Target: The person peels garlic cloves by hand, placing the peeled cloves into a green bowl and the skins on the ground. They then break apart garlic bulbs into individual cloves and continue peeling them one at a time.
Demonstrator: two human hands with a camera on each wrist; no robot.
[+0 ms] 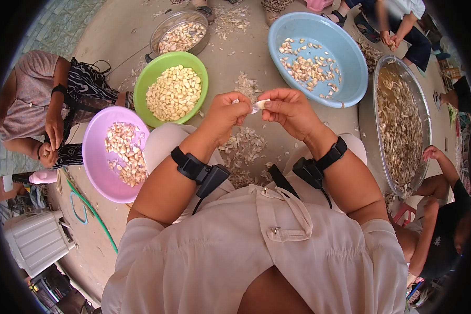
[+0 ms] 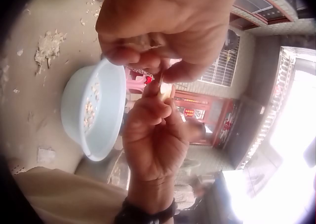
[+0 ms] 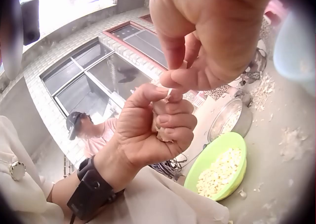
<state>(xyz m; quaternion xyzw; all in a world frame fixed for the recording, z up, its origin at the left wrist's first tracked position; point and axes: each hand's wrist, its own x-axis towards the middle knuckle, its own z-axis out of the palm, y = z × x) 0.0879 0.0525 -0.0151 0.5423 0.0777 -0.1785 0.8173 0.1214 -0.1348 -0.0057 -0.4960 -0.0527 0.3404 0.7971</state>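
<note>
A pale garlic clove (image 1: pixel 262 104) is pinched between thumb and finger of my right hand (image 1: pixel 293 114), above the floor between my knees. My left hand (image 1: pixel 226 116) meets it from the other side, thumb and finger pinching a bit of whitish skin (image 1: pixel 255 108) at the clove's end. In the right wrist view, the left hand (image 3: pixel 155 127) has its other fingers curled over papery skin (image 3: pixel 164 134). The left wrist view shows the clove (image 2: pixel 166 89) between both hands' fingertips, the right hand (image 2: pixel 155 142) below it.
A green bowl (image 1: pixel 203 99) of peeled cloves, a pink basin (image 1: pixel 91 157) and a blue basin (image 1: pixel 357 78) with cloves, a steel sieve (image 1: pixel 154 39), and a large metal tub (image 1: pixel 429 125) surround me. Skins (image 1: pixel 243 149) litter the floor. Several people sit around.
</note>
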